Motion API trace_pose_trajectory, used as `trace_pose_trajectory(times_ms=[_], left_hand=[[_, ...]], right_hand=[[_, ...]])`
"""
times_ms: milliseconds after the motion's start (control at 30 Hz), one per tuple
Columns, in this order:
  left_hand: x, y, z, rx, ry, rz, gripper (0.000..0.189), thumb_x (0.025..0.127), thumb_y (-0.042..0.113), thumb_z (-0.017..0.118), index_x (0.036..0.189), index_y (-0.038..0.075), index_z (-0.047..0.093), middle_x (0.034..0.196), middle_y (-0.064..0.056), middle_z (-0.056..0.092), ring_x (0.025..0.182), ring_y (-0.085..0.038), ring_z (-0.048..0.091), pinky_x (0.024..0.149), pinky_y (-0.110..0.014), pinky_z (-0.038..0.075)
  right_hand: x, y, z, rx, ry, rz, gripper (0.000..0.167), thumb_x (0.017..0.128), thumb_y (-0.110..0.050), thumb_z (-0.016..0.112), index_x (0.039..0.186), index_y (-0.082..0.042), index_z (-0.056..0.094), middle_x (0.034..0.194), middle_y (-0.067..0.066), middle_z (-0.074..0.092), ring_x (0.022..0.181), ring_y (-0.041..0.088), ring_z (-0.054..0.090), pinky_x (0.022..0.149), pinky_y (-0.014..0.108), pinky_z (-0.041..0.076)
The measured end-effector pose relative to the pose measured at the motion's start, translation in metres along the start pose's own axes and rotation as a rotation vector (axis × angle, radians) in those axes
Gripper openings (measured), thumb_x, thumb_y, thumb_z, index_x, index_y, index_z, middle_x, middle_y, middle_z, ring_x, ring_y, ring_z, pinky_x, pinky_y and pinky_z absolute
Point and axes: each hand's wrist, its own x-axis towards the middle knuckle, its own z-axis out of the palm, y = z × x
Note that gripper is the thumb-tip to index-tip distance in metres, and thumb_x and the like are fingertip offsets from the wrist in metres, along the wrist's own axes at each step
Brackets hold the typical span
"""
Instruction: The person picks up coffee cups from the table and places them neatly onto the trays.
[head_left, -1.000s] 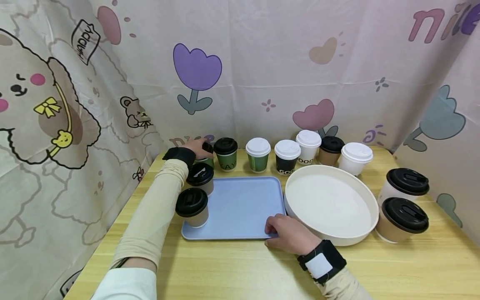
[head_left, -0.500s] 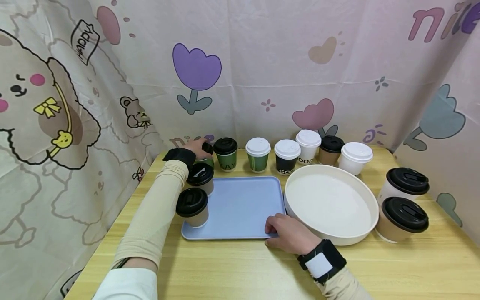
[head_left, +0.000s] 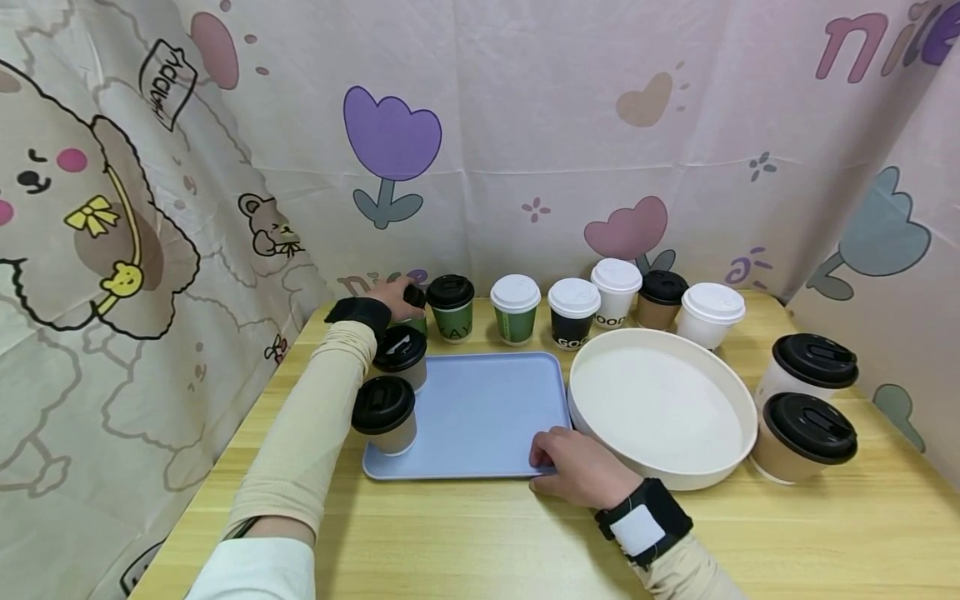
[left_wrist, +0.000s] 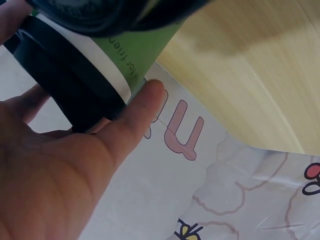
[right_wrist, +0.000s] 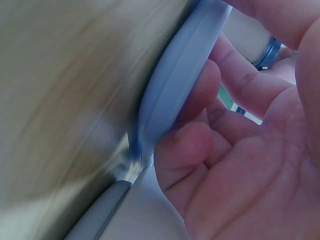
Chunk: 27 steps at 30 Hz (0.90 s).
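At the far left of the table in the head view, my left hand [head_left: 393, 297] holds a green paper cup [head_left: 417, 323], largely hidden behind it. In the left wrist view, thumb and fingers reach round the cup's black lid [left_wrist: 65, 75], with the green wall [left_wrist: 140, 47] showing beyond. Two brown cups with black lids, one nearer [head_left: 385, 414] and one farther [head_left: 402, 357], stand along the left side of a blue tray [head_left: 495, 408]. My right hand [head_left: 585, 468] grips the tray's front right corner, its curled fingers against the rim [right_wrist: 175, 75] in the right wrist view.
A round white tray [head_left: 660, 400] adjoins the blue tray on the right. Behind them stands a row of lidded cups, including a green black-lidded one [head_left: 452, 310] and a green white-lidded one [head_left: 516, 310]. Two larger black-lidded cups [head_left: 804, 437] stand at the right.
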Motion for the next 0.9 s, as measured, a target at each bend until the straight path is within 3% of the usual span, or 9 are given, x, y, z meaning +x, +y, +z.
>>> trace_pose_trajectory(times_ms=[300,567,733,900], left_hand=[[-0.009,0.004,-0.001,0.004,0.010,0.008,0.081,0.099,0.039,0.062,0.163,0.009,0.023,0.162,-0.036,0.021,0.150,-0.051,0.021,0.116,-0.064,0.028],[-0.007,0.002,-0.002,-0.015,0.019,0.018,0.081,0.099,0.040,0.064,0.163,0.010,0.025,0.158,-0.035,0.029,0.144,-0.049,0.033,0.113,-0.061,0.034],[-0.014,0.006,-0.004,-0.020,0.033,0.027,0.079,0.099,0.038,0.066,0.161,0.007,0.029,0.155,-0.032,0.038,0.139,-0.048,0.041,0.111,-0.058,0.038],[-0.017,0.007,-0.003,-0.023,0.051,0.038,0.077,0.100,0.035,0.065,0.161,0.005,0.030,0.156,-0.030,0.039,0.141,-0.046,0.041,0.113,-0.057,0.036]], right_hand=[[0.000,-0.001,-0.001,0.001,0.000,-0.001,0.023,0.082,-0.021,0.087,0.090,-0.015,0.066,0.084,-0.007,0.059,0.076,0.007,0.053,0.071,0.030,0.049],[0.000,-0.002,-0.001,-0.004,0.001,0.002,0.023,0.082,-0.021,0.087,0.090,-0.015,0.066,0.084,-0.007,0.058,0.076,0.007,0.053,0.071,0.030,0.048],[0.000,-0.002,-0.001,-0.003,-0.002,0.007,0.023,0.082,-0.022,0.087,0.090,-0.015,0.066,0.084,-0.007,0.059,0.077,0.007,0.054,0.072,0.030,0.049],[0.000,-0.002,-0.001,-0.003,-0.004,0.008,0.023,0.082,-0.022,0.087,0.090,-0.015,0.066,0.084,-0.007,0.059,0.076,0.007,0.053,0.071,0.030,0.048]])
